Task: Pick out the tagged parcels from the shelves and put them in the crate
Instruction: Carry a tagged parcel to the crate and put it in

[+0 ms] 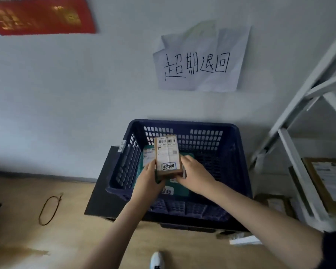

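Tagged brown cardboard parcel [168, 156], gripped by left hand [150, 176] and right hand [194, 174], hangs mid-frame over dark blue plastic crate [239, 152]; next I'd guess lower, release.

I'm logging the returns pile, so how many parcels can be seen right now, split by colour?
Brown cardboard, held in both hands over the crate: 1
Green, in the crate: 1
Brown cardboard, on the shelves: 2
Total: 4
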Tool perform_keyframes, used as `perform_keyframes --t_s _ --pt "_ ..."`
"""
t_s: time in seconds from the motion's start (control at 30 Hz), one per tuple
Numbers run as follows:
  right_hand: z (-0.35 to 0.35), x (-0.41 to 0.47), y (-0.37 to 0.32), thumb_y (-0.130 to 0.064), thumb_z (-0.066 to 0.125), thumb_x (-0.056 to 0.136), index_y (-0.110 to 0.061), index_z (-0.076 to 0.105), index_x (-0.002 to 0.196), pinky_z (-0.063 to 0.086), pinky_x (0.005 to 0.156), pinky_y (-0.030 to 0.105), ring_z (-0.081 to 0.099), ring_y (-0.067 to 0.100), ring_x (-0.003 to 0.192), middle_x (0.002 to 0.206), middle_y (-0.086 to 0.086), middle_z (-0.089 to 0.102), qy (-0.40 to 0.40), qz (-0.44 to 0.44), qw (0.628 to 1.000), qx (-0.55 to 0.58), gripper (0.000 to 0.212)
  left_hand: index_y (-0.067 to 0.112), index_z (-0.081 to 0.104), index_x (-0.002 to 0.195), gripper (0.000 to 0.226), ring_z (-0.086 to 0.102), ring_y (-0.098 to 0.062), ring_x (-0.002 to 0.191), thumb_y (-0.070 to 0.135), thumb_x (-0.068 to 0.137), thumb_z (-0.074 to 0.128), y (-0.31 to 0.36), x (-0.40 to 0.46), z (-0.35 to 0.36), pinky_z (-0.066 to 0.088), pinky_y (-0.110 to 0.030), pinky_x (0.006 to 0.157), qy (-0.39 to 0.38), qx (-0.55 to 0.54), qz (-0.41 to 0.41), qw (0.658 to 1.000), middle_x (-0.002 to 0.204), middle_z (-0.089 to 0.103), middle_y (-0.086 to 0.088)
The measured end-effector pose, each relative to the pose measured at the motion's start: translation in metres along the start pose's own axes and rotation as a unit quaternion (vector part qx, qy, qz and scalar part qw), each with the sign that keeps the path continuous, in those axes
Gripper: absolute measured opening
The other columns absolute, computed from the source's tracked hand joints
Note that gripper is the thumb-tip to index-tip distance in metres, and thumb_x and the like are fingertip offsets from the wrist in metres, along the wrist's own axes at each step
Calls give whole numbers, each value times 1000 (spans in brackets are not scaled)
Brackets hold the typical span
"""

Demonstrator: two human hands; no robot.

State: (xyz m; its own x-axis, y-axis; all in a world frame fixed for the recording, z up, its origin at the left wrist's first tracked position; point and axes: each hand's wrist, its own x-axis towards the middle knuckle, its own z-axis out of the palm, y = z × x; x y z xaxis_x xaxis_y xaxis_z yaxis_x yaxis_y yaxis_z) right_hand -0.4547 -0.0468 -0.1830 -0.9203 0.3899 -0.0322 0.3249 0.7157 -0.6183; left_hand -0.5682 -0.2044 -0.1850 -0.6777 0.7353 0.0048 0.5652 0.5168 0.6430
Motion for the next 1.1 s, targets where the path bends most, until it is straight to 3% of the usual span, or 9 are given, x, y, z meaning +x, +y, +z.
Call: perform_keyframes --t_s 0.23,0.33,0.5,0.63,0.73,0.9,1.1 --pt "40 48 19 -26 76 87 -20 50 139 47 86 24 59 15 104 117 0 54 20 118 993 18 58 17 50 135 59 58 -20 114 19 82 75 -53 90 11 51 -35 94 -134 40 55 989 126 62 -3" --pt "59 64 32 -26 75 88 -14 53 136 41 85 23 58 19 108 119 5 54 16 162 986 17 54 14 52 130 53 61 -21 106 20 82 71 -70 116 29 49 -29 84 -181 57 53 980 118 62 -4" --pt "82 85 57 -27 76 86 -14 54 135 48 90 33 57 24 110 117 7 54 -9 213 977 23 55 15 53 126 48 63 -21 100 20 82 70 -90 136 59 49 -28 75 -213 63 31 975 113 64 -3" --pt "93 97 81 -29 76 85 -16 56 135 44 81 30 55 21 106 115 6 56 -27 222 974 26 55 13 51 123 45 60 -24 105 22 83 70 -101 147 81 55 -38 85 -225 91 54 969 115 61 -6" --pt "100 98 94 -32 74 87 -17 56 134 50 84 36 55 22 104 115 7 58 -37 235 971 21 52 13 47 126 50 55 -29 118 24 83 70 -109 148 96 53 -43 96 -243 118 47 962 124 55 -10" --pt "112 95 112 -28 78 86 -14 54 137 51 93 41 56 27 110 119 12 56 -85 248 965 25 58 8 33 147 71 23 -32 150 25 88 69 -120 149 111 27 -46 122 -290 167 57 941 153 39 -15" --pt "119 96 125 -20 71 90 -13 54 139 50 96 41 57 29 113 122 14 56 -102 248 963 14 52 2 10 155 88 7 -33 154 38 93 62 -123 148 125 13 -43 125 -289 287 103 907 161 20 -15"
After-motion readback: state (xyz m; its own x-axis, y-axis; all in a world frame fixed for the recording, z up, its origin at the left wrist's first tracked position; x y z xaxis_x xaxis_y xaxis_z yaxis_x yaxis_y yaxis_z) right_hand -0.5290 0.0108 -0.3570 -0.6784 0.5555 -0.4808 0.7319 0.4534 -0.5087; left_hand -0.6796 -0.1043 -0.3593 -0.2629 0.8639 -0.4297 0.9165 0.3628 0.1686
